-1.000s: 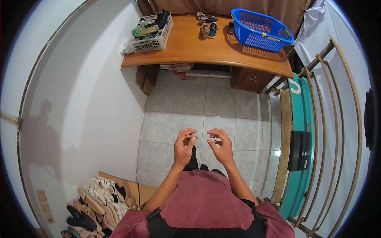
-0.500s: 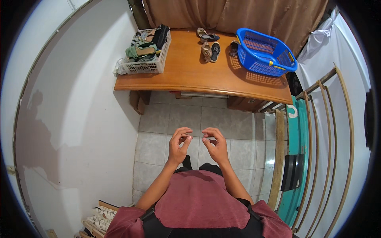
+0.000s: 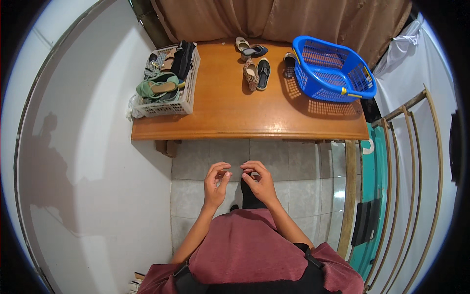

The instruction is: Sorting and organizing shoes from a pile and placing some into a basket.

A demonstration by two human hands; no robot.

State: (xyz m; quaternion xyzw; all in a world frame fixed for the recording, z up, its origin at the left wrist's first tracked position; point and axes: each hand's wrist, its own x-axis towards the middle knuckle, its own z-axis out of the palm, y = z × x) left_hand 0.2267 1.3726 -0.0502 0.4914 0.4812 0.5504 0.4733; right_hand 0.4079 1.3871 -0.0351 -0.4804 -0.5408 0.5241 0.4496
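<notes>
My left hand (image 3: 215, 185) and my right hand (image 3: 258, 182) are raised in front of my body, fingers curved and apart, with nothing in either. Both are short of the near edge of a brown wooden table (image 3: 220, 115). On the table lie several loose shoes: a patterned brown shoe (image 3: 251, 76) beside a black one (image 3: 263, 73), and a light shoe (image 3: 242, 44) with a dark grey one (image 3: 255, 51) farther back. A white crate (image 3: 182, 107) at the left holds green sandals (image 3: 159, 87) and other footwear. A blue basket (image 3: 313, 88) stands at the right.
Another dark shoe (image 3: 289, 63) is partly hidden beside the blue basket. A brown curtain (image 3: 220, 22) hangs behind the table. To the left is a white wall (image 3: 107, 161); wooden rails (image 3: 391, 171) and a teal panel (image 3: 368, 196) stand to the right. Grey floor tiles (image 3: 303, 196) lie below.
I have stepped closer to the table, and one leg now shows forward under my hands. Table, crate and basket appear nearer. Both hands keep their curved, empty pose, slightly closer together.
</notes>
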